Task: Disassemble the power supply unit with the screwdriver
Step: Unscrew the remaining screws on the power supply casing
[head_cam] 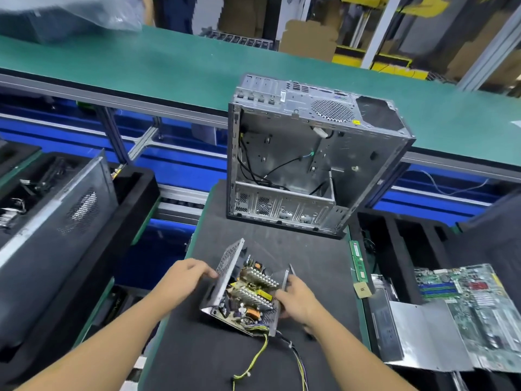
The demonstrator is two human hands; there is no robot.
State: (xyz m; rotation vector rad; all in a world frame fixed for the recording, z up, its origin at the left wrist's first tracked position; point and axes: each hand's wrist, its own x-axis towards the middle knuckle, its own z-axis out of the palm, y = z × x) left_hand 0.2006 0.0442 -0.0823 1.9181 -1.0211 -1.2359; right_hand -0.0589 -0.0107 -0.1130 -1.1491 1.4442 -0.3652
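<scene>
1. Yellow and dark wires [263, 354] trail from the near end of the power supply unit [245, 297] across the black mat [282, 249]. They are cut off at the bottom edge.
2. The power supply unit lies tilted between the two hands, with its circuit board and finned heatsinks exposed. Whether it rests on the mat or is lifted off it is unclear.
3. The left hand [184, 277] holds the unit's perforated left wall. Its fingers curl against the outer face, and the tips are partly hidden by the metal.
4. The right hand [296, 299] grips the right wall, with the thumb toward the inside and the fingers wrapped round the outside. The hand covers much of that wall.
5. Right of the mat lie a green memory stick [356, 258], a bare metal panel [423, 334] and a motherboard [465, 300].
6. At the mat's far end stands an open-sided computer case [310, 165] with loose cables inside, and the green conveyor [169, 66] runs behind it.
</scene>
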